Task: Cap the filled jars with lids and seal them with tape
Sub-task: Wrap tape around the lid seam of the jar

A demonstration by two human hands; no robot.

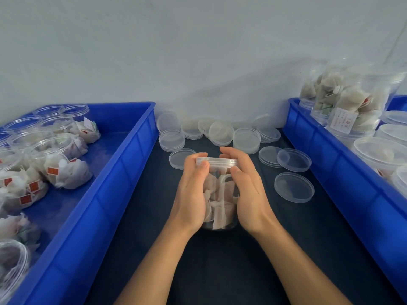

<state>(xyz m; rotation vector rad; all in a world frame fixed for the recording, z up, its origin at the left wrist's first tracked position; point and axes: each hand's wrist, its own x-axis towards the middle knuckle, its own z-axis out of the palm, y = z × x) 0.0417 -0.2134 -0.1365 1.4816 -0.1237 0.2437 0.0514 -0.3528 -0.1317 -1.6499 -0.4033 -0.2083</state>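
A dark bench (253, 249) lies between two blue bins (123, 179). At its middle a filled jar (220, 201) stands, gripped on either side by the left hand (193, 194) and right hand (246, 190), fingers curled over its lid (217, 161). Spare lids (294, 187) lie beyond.

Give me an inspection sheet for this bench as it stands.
Surface: dark mat between two blue bins.
Job's things: filled jar upright at centre, lid on its mouth; loose lids piled along the wall and to the right; no tape seen.
Clutter: left bin holds open jars and loose tea bags; right bin holds capped jars.
Hands: left hand and right hand hold the jar from both sides, fingers curled at the lid's rim.
Cables: nothing seen.
Surroundings: plain pale wall behind.
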